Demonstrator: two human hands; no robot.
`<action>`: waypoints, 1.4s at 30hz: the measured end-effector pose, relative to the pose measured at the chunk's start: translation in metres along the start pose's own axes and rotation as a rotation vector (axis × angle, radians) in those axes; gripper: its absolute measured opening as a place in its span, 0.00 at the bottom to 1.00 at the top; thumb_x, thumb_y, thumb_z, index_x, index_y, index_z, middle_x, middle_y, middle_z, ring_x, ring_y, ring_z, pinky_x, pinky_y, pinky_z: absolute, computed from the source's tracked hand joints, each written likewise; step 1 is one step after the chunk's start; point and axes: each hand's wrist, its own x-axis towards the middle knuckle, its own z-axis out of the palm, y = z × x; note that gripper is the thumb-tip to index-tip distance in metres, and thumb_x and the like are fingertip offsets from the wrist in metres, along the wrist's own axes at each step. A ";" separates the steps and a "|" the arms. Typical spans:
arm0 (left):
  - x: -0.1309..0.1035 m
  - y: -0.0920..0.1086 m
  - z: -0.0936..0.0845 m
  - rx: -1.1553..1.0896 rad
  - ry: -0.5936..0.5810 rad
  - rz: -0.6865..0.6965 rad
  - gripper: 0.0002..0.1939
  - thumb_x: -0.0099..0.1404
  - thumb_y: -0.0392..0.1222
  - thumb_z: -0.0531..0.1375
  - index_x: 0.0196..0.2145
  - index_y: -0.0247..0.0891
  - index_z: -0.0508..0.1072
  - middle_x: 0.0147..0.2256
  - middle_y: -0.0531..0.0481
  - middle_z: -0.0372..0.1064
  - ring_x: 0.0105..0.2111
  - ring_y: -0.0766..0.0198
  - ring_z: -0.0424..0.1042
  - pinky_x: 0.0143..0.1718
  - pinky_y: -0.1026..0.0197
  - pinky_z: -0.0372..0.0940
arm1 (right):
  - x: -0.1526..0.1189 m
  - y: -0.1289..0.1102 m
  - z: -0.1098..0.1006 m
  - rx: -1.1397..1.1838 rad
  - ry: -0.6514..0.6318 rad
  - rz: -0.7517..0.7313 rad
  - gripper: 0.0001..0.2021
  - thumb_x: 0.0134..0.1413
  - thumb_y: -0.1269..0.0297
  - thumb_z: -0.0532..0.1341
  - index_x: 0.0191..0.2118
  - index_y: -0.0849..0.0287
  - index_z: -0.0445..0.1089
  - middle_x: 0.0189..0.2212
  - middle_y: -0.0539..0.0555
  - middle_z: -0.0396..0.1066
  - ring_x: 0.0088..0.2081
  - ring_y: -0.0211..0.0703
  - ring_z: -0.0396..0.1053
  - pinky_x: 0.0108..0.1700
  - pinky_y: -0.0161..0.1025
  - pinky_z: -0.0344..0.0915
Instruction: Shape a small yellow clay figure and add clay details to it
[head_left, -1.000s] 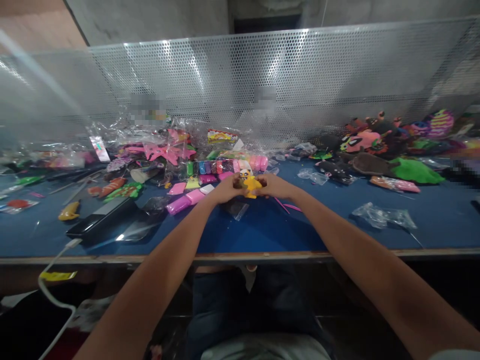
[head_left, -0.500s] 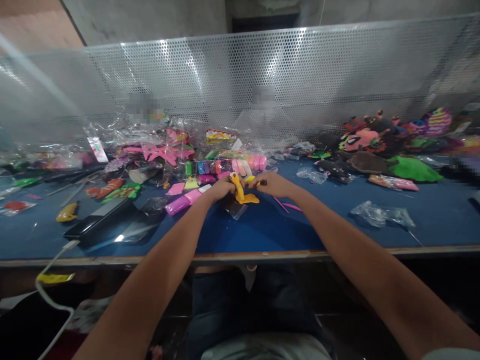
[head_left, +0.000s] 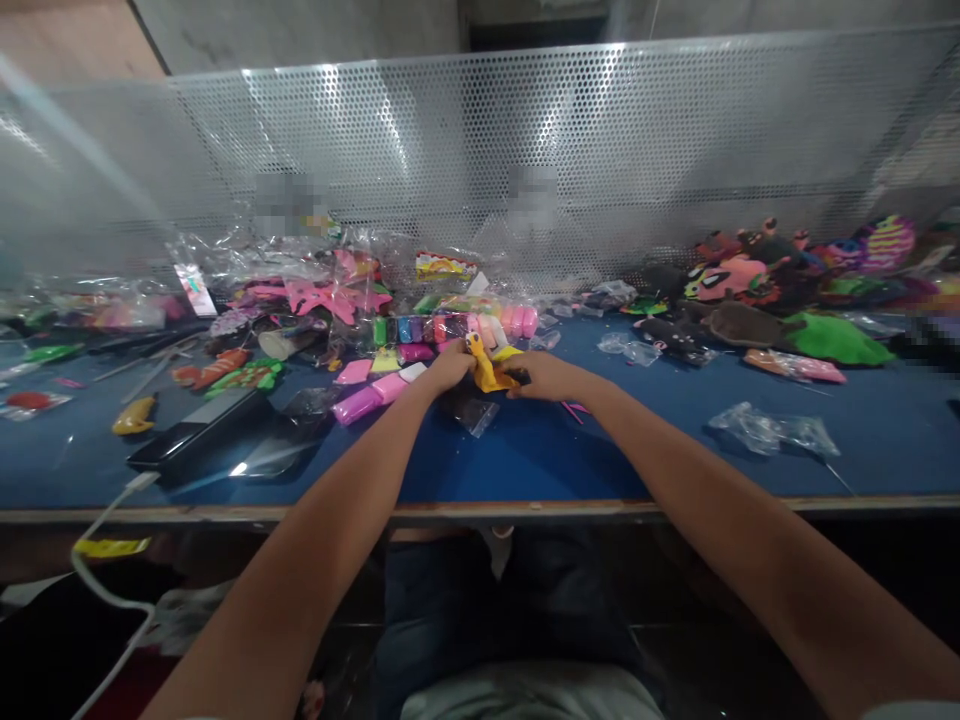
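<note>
As hands [head_left: 452, 368] [head_left: 551, 375] hold yellow figure [head_left: 486, 373], blue tabletop [head_left: 525, 465] below

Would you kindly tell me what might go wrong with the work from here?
The left hand grips the yellow figure, with the right hand close against it; a hard press might deform it. The white cable hangs over the front of the table; a snag could drag the black device.

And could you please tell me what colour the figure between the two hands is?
The figure is mostly yellow-orange, as the head view shows.
</note>
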 end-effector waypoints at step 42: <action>0.003 -0.012 0.011 0.086 0.038 0.048 0.25 0.36 0.28 0.48 0.34 0.34 0.72 0.31 0.50 0.72 0.32 0.61 0.69 0.36 0.61 0.66 | 0.001 -0.017 -0.006 -0.308 -0.050 0.143 0.20 0.54 0.74 0.56 0.46 0.53 0.81 0.41 0.56 0.79 0.40 0.48 0.73 0.40 0.38 0.64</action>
